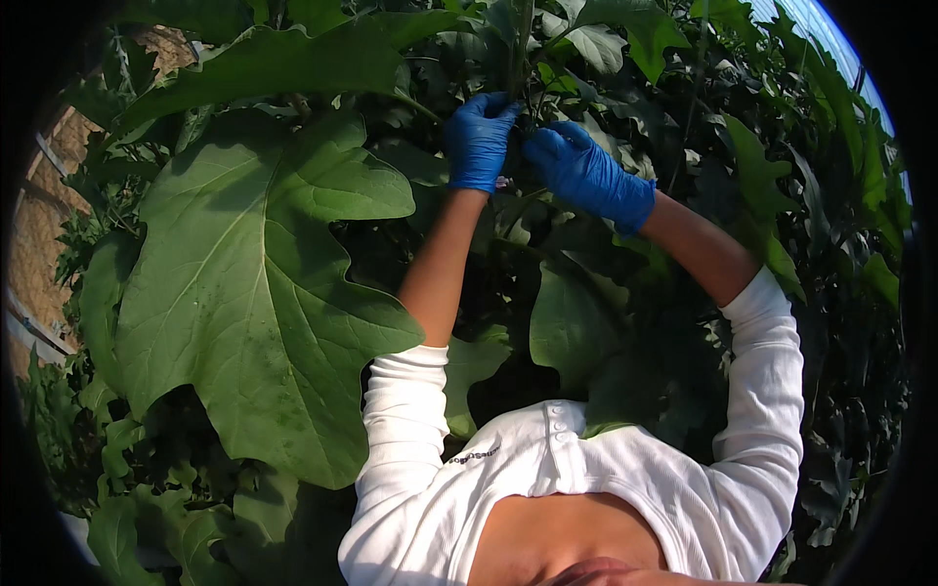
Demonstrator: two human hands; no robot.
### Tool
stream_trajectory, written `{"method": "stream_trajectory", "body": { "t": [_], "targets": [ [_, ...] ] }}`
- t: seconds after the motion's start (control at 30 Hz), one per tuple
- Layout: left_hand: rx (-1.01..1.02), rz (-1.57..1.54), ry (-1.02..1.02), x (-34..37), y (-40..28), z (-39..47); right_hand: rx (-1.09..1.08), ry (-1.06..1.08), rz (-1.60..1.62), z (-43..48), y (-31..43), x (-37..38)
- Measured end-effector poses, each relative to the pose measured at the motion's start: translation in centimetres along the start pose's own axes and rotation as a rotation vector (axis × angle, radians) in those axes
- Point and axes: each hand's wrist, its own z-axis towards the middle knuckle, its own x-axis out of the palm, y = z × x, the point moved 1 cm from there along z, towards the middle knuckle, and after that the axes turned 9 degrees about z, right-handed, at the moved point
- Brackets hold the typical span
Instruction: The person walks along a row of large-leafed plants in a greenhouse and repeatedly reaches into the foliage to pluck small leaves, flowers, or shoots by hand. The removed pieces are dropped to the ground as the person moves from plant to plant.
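Observation:
My left hand, in a blue disposable glove, reaches up to an upright plant stem. Its thumb and fingers close in at the stem near the top middle. Just to the right, my right hand, gloved the same way, has its fingers curled close to that stem and the thin shoots beside it. Its fingertips are partly hidden, so I cannot tell whether it grips anything. A small pinkish flower shows below and between the hands. The plant has broad lobed leaves and looks like an eggplant.
A large lobed leaf spreads left of my left forearm, overlapping the sleeve. Dense foliage fills the right side. Thin support strings hang among the leaves. Brown ground and translucent greenhouse film show at the edges.

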Motion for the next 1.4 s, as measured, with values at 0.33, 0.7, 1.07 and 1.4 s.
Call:
{"method": "stream_trajectory", "body": {
  "t": [0.33, 0.7, 1.07, 1.4],
  "targets": [
    [-0.049, -0.273, 0.449, -4.1, -2.2, -1.5, 0.807, -0.375, 1.422, 4.3, -7.0, 5.5],
    [-0.433, -0.858, 0.158, -6.1, 1.4, 1.2, 0.483, -0.583, 2.569, 14.3, -8.0, 2.7],
    [-0.148, -0.384, 0.071, -4.4, -2.0, -0.8, 0.969, -1.103, 2.372, 12.6, -9.8, -5.7],
    [0.221, 0.894, 1.453, 0.0, -6.0, -24.4, 0.215, 0.256, 2.017, -16.4, 6.1, -12.5]
  ]
}}
